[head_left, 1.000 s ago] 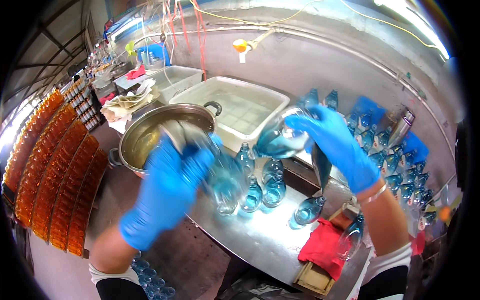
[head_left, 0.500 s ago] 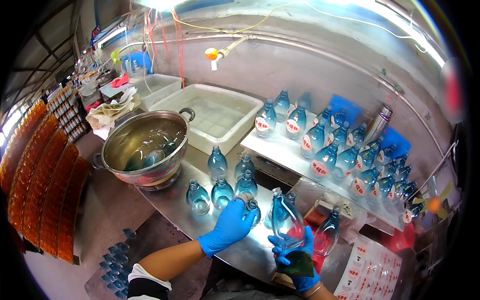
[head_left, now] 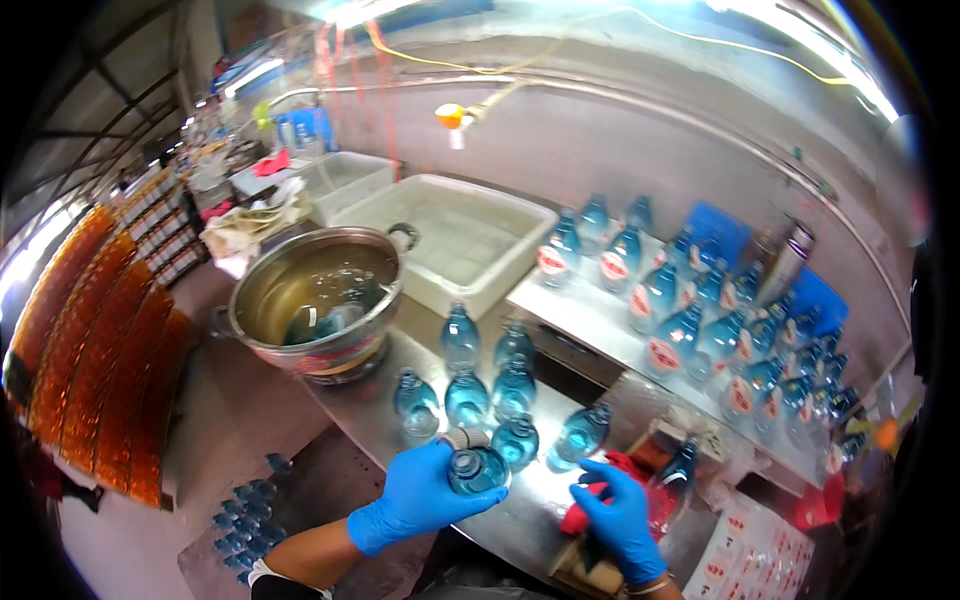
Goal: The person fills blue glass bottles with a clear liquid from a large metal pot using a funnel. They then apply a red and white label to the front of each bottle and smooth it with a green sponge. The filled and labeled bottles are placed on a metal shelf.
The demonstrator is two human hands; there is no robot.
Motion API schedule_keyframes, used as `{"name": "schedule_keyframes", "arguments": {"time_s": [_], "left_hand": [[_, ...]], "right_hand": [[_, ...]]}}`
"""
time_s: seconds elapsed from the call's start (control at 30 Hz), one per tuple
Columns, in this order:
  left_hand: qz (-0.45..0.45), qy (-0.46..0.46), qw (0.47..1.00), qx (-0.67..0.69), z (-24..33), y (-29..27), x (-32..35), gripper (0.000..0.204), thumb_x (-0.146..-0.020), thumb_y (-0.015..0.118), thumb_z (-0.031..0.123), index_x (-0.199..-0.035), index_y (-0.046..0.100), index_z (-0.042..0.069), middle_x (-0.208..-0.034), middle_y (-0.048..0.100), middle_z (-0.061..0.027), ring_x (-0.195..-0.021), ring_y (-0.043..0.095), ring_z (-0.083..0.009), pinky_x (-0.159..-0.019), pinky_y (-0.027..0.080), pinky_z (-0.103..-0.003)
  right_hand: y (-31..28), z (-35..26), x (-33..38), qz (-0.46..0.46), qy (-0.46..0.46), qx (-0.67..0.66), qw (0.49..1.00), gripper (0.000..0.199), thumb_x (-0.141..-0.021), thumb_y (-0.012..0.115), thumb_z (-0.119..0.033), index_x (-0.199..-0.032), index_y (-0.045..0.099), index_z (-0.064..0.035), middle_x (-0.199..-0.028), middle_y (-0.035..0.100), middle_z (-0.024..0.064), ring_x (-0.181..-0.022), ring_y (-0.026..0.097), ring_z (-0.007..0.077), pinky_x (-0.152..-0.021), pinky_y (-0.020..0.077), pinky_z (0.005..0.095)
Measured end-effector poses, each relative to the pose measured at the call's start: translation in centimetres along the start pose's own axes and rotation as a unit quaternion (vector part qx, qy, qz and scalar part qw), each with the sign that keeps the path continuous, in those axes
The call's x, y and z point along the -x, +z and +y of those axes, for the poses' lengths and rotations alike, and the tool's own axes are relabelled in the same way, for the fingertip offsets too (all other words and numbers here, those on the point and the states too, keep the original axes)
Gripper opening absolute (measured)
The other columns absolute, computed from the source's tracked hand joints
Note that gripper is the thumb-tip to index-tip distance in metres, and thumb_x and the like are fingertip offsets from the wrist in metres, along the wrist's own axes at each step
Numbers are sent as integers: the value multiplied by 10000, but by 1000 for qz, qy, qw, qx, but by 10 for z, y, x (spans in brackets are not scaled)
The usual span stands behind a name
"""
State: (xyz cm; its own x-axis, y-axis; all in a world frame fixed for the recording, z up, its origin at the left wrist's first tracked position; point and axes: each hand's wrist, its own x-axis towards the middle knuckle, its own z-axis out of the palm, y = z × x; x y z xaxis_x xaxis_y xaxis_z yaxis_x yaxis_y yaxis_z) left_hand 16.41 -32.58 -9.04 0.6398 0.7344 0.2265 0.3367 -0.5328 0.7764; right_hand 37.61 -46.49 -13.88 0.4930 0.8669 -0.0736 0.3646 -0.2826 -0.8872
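Note:
Both my hands wear blue gloves. My left hand is wrapped around a clear blue glass bottle at the near edge of the steel table. My right hand rests on a red cloth lying on the table to the right. Several upright blue bottles stand in a cluster just beyond the held one. A large steel pot of murky water with bottles in it sits at the table's far left.
A white plastic tub lies behind the pot. Rows of labelled blue bottles fill the shelf at right. Orange bottles are stacked at left. Small blue bottles sit on the floor. A sheet of labels lies at lower right.
My left hand now grips a bottle at the table's near edge. My right hand has let go of the bottle it held and dropped onto the red cloth.

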Motion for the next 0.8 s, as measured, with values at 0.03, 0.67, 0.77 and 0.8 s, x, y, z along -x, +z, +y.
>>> {"name": "schedule_keyframes", "arguments": {"time_s": [0.03,0.67,0.77,0.8], "left_hand": [[-10,-24,999,-45,-8,-2,0,585,-657,776,404,-1096,573,73,-944,644,-110,-838,655,-249,-739,522,-340],[100,-125,964,-213,-99,-204,-108,229,-761,683,208,-898,642,29,-852,650,-103,-752,630,-207,-689,497,-283],[5,-168,933,-317,-124,-199,-140,519,-705,687,425,-1021,594,23,-928,649,-143,-839,638,-275,-759,500,-355],[-15,-170,919,-356,-126,-191,-150,615,-683,685,490,-1066,575,22,-953,648,-156,-864,638,-296,-781,498,-377]], "right_hand": [[-9,-5,-2,13,-28,5,1000,350,-769,707,-167,-1091,635,-50,-893,671,91,-769,613,134,-703,470,257],[-12,-68,-26,-27,-20,-41,999,218,-863,555,10,-1067,613,60,-954,648,99,-846,603,160,-786,475,257],[0,-71,-38,-61,-8,-60,996,211,-855,560,20,-1056,613,60,-948,643,96,-834,602,157,-770,478,254],[4,-69,-41,-67,-3,-67,995,207,-854,561,24,-1051,614,60,-944,642,95,-832,602,155,-768,478,254]]}}
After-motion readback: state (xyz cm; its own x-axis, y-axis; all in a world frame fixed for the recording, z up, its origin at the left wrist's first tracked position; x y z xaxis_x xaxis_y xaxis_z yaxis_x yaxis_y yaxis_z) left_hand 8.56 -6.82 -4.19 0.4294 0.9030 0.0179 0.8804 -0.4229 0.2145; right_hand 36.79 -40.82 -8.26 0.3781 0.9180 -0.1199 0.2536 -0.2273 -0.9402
